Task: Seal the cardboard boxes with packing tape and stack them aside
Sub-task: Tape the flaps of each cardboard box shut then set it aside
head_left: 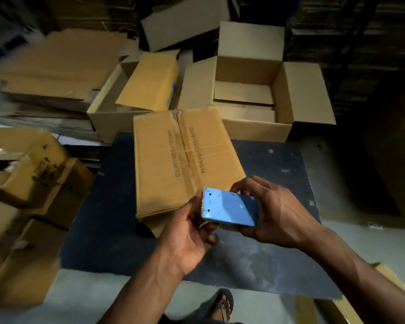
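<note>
Dim overall; light falls mostly on the middle of the view, with the far corners dropping to near black. Glare shows on the blue tape cutter (229, 210) held at the fingers (198, 206), and a pale sheen on the dark mat (255, 265) just below them. Left of the fingers, the boxes (28, 174) at the edge are smeared by blur. Straight lines bow toward the borders. The printed box (173, 164) above the fingers is fairly sharp.
</note>
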`<state>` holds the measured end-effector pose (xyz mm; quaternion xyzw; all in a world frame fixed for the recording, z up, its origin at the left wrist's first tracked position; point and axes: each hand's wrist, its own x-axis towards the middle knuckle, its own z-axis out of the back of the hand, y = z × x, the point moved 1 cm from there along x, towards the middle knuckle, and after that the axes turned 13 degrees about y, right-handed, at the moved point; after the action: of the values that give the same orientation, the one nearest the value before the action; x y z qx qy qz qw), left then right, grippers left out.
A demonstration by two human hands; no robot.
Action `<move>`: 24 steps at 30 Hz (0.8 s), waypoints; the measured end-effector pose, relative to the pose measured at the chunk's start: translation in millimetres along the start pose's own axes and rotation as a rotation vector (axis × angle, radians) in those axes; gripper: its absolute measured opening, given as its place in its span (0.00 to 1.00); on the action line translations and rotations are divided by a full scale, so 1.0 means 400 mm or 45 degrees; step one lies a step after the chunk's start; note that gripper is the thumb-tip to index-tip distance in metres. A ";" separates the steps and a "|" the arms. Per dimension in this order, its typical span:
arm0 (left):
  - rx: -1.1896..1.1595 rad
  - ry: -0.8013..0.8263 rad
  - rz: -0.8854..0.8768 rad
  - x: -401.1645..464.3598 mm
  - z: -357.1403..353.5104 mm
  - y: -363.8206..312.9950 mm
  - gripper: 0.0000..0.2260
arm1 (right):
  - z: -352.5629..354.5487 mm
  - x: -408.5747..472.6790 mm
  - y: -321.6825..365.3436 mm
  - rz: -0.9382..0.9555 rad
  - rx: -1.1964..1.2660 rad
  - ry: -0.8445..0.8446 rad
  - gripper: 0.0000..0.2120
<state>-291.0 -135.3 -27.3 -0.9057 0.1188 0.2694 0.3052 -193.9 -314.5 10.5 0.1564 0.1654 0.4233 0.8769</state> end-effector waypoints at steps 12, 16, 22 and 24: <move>0.076 -0.738 -0.445 -0.102 0.364 -0.120 0.08 | 0.050 0.237 0.090 0.285 -0.339 0.447 0.35; 0.167 -0.733 -0.464 -0.089 0.387 -0.117 0.08 | 0.028 0.264 0.110 0.279 -0.425 0.480 0.38; 0.314 -0.854 -0.592 -0.048 0.410 -0.110 0.09 | 0.009 0.316 0.111 0.246 -0.465 0.506 0.39; 0.355 -0.889 -0.581 -0.032 0.415 -0.110 0.09 | 0.007 0.329 0.118 0.230 -0.441 0.532 0.39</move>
<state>-354.1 2.1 -109.6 -0.7135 -0.1594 0.4664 0.4980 -148.1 -182.3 11.6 -0.0723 0.2531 0.5447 0.7963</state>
